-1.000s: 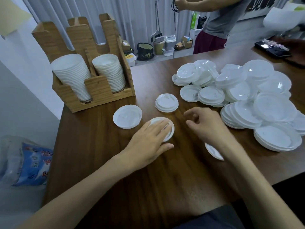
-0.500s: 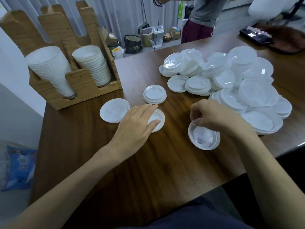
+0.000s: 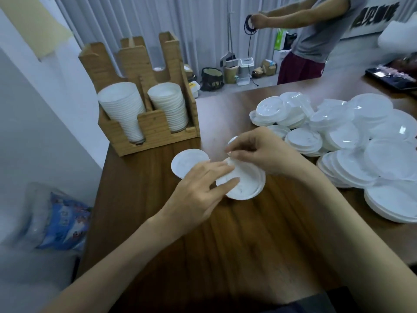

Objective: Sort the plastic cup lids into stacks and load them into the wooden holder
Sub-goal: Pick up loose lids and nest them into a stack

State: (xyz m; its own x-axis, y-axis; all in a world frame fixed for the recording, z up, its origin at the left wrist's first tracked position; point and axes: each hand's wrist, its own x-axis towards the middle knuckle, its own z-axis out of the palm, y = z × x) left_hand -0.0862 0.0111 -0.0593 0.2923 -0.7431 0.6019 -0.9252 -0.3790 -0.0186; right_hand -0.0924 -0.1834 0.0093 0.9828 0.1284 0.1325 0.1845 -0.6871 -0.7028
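Nearest the camera, bare dark brown wooden tabletop (image 3: 225, 245) runs between the two forearms. The left hand (image 3: 200, 188) lies with fingers extended, its fingertips (image 3: 230, 182) resting on the near-left part of a round white plastic cup lid (image 3: 246, 184) lying on the tabletop. The right hand (image 3: 259, 152) has its fingers curled and pinches that lid's far rim; whether more lids are nested beneath cannot be told. Just left of it lies a single flat white lid (image 3: 187, 160), partly covered by the left hand. Right of the hands spreads a loose pile of white and clear plastic lids (image 3: 352, 136). Farther back on the left, a slotted light wooden holder (image 3: 151, 125) stands on the tabletop with two tall stacks of white lids (image 3: 123, 107) in its front compartments. Beyond the tabletop stands a person in a grey shirt (image 3: 320, 35).
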